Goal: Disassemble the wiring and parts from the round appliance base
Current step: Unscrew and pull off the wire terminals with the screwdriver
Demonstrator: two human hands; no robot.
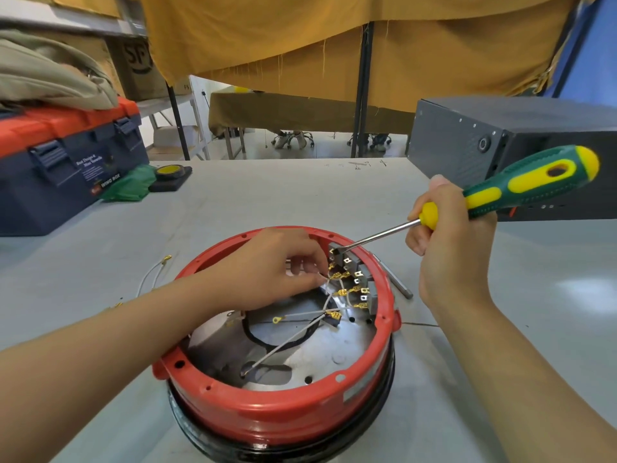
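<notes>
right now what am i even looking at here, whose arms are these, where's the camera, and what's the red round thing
The single picture comes from a camera worn on a person's head, looking down at their own bare arms. No robot is involved. On the grey table sits a round red appliance base, opened, with white wires ending in gold connectors plugged into grey switch blocks at its far rim. The left hand pinches those wires. The right hand grips a green and yellow screwdriver, its tip against the switch blocks. A loose white wire lies left of the base. Further off stand a blue and orange toolbox, a yellow tape roll and a dark metal box.
</notes>
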